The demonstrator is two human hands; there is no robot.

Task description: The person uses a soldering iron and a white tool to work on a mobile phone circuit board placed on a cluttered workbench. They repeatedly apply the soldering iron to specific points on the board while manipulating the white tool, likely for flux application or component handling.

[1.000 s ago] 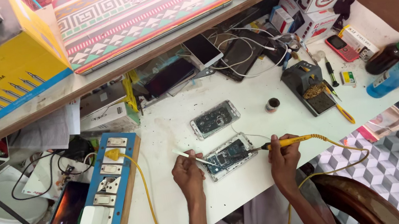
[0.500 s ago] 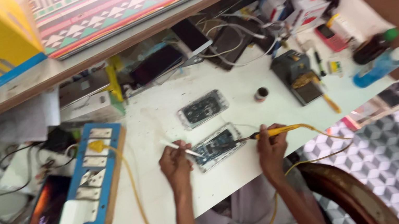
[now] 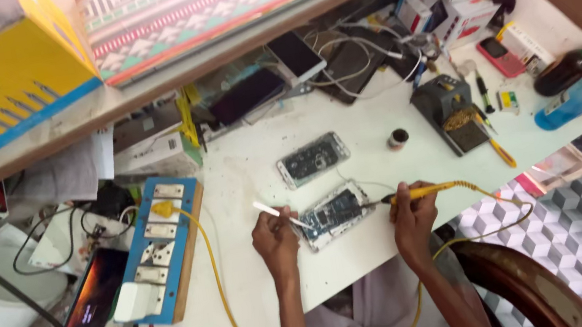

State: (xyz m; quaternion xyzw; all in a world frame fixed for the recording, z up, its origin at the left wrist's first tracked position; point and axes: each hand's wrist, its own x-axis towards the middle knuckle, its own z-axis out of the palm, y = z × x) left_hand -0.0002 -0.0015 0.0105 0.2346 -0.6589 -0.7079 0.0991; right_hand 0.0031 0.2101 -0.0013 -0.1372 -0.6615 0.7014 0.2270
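- Between both hands: opened phone (image 3: 333, 215), long axis running hand to hand, tilted.
- Left hand (image 3: 275, 236) pinches white tweezers (image 3: 279, 214), touching its near end.
- Right hand (image 3: 413, 216) grips yellow soldering iron (image 3: 418, 193), tip pointing left at the phone's edge.

Opened phone (image 3: 332, 215) flat on white bench, back cover off, dark circuit board and metal frame exposed, long axis tilted slightly up to the right, just below a second opened phone. Yellow-handled soldering iron (image 3: 418, 193) lying near-horizontal, tip pointing left and meeting the phone's right edge, yellow cord trailing off right and down past the bench edge. Thin white tool (image 3: 279, 214) angled down-right, its lower end at the phone's left edge, upper end sticking out up-left.
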